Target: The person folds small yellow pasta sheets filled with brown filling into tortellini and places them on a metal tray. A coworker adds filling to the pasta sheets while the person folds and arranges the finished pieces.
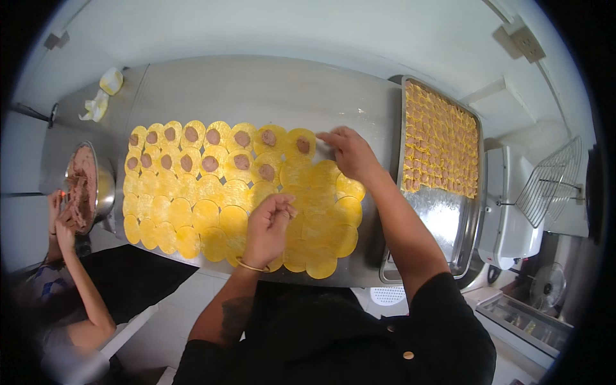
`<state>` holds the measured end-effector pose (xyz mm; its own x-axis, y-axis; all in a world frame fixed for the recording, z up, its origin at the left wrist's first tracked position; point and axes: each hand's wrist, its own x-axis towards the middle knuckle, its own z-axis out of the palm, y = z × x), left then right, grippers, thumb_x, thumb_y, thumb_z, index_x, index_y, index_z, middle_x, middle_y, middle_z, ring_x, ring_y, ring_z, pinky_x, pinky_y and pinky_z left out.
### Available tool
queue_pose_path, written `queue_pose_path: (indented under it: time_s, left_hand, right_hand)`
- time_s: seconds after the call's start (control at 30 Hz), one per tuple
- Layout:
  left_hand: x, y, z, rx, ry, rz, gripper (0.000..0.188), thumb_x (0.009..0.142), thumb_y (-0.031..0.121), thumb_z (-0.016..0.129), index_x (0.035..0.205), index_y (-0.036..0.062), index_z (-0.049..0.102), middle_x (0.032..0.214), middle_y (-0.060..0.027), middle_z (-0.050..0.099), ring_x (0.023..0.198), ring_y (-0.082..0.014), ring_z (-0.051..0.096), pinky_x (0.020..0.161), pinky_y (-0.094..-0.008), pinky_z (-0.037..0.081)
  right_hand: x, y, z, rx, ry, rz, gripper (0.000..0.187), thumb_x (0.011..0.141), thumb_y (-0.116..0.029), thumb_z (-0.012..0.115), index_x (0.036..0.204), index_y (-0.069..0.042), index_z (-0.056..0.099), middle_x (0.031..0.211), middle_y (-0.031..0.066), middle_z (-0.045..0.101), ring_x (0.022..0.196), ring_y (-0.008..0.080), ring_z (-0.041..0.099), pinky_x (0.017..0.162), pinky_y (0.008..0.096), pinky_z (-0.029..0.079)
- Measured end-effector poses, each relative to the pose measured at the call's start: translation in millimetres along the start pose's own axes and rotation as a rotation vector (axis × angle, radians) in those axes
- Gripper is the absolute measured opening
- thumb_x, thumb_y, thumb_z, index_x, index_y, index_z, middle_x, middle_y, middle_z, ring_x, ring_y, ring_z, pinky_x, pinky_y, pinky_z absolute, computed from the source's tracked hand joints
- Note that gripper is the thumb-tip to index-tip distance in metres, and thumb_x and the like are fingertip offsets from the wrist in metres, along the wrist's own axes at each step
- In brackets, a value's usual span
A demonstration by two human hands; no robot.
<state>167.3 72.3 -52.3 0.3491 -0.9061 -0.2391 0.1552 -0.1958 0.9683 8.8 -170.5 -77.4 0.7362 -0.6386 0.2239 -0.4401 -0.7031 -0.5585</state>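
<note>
- On the brushed steel worktop (256, 90), thin round yellow dough wrappers (192, 215) lie in overlapping rows across the middle; the back two rows each carry a small brown lump of meat filling (212, 136).
- Right hand (350, 153) reaches to about 1 o'clock of the spread, fingers stretched nearly flat, fingertips (323, 137) touching the edge of the last filled wrapper (301, 145); it grips nothing that I can see.
- Left hand (268, 224) sits at about 6 o'clock of the spread over the bare wrappers, fingers curled in loosely, pinched together; whether it holds a wrapper or a bit of filling, cannot tell.
- Handling judgement: wrappers look light, soft, floppy, likely a bit tacky where they overlap and easy to tear; best taken by the free rim with fingertips, peeled off slowly, not pinched at the centre under the meat.
- Filling looks wet and pasty, will smear rather than roll.
- Rectangular metal tray (443, 221) at 3 o'clock, its far half packed with finished yellow dumplings (443, 141), near half bare metal.
- Round steel bowl of brown mince (83, 186) at 9 o'clock, another person's hand (63, 224) at its rim.
- Crumpled white and yellow cloth (102, 96) at 10 o'clock on the worktop.
- In the way: neighbouring wrappers overlap each one, so lifting one may drag the next; the right forearm crosses the right end of the rows.
</note>
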Motion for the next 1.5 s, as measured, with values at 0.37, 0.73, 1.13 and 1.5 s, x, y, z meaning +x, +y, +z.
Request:
queue_pose_path:
  time_s: [0.37,0.73,1.13,1.5]
  left_hand:
    - [94.4,10.4,-1.0,-0.398,-0.114,-0.112,0.026,0.096,0.002,0.062,0.121,-0.0033,0.063,0.096,-0.0031,0.063,0.087,-0.0094,0.06,0.078,-0.0244,0.05]
    - [187.1,-33.6,107.2,-0.69,0.007,-0.45,0.031,0.098,0.0,0.055,0.129,-0.0028,0.056,0.11,-0.0114,0.066,0.096,-0.0236,0.068,0.086,-0.0357,0.058]
    - [142.8,1.8,121.7,-0.829,-0.123,-0.318,0.03,0.105,0.005,0.051,0.132,-0.0043,0.058,0.121,-0.0135,0.068,0.105,-0.0239,0.07,0.094,-0.0374,0.059]
    - [5.0,75.3,89.9,-0.68,-0.09,-0.014,0.031,0.109,0.012,0.052,0.135,-0.0026,0.06,0.123,-0.01,0.069,0.108,-0.0202,0.071,0.093,-0.0337,0.062]
  right_hand:
    - [-12.6,25.1,-10.8,-0.583,0.046,0.268,0.021,0.084,-0.015,0.07,0.103,-0.014,0.078,0.09,0.0042,0.065,0.094,0.0281,0.059,0.084,0.0446,0.045]
    - [-20.3,1.7,-9.4,-0.594,0.161,0.0,0.013,0.082,-0.016,0.071,0.092,-0.008,0.069,0.089,0.0077,0.063,0.09,0.0288,0.058,0.083,0.0439,0.043]
    - [-79.2,-22.0,-29.5,-0.182,0.404,0.172,0.009,0.087,-0.011,0.074,0.096,-0.009,0.071,0.097,0.0124,0.071,0.09,0.0332,0.065,0.079,0.043,0.05]
    - [-107.6,-118.0,-43.0,1.059,0.446,0.452,0.036,0.104,-0.015,0.062,0.136,0.0,0.067,0.098,-0.0015,0.067,0.083,0.0048,0.056,0.074,0.0203,0.046]
